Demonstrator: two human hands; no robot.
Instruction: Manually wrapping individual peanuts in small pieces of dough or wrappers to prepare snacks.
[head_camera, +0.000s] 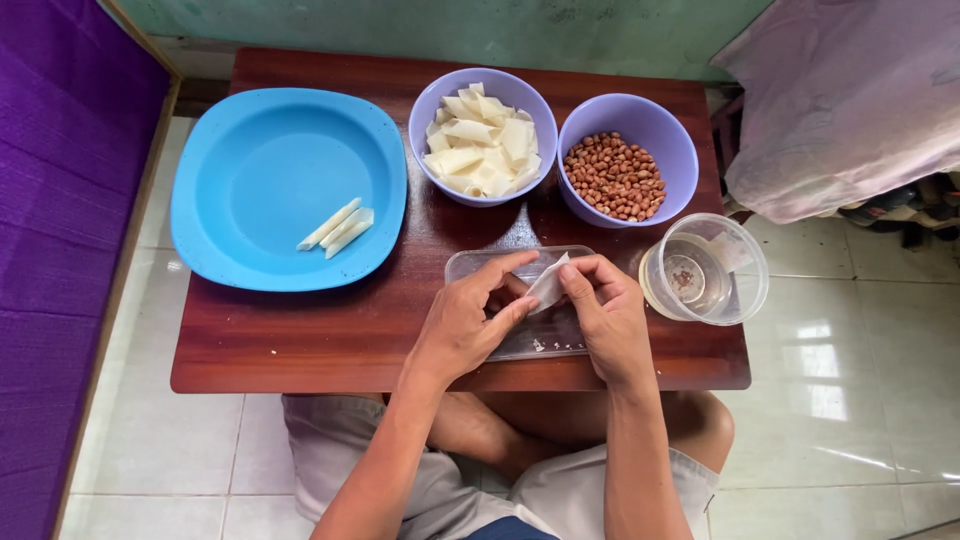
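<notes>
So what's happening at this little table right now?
A person sitting at a low wooden table holds a small pale wrapper between the left hand and right hand, over a clear tray. Three rolled pieces lie on the blue plate. Bowls of wrappers and peanuts stand behind.

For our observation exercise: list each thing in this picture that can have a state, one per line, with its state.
Blue plate: holds three rolled wrappers.
Wrapper bowl: heaped with flat wrappers.
Peanut bowl: about half full of peanuts.
Clear cup: nearly empty.
Clear tray: flat under the hands.
Left hand: pinching a wrapper.
Right hand: pinching the same wrapper.
</notes>
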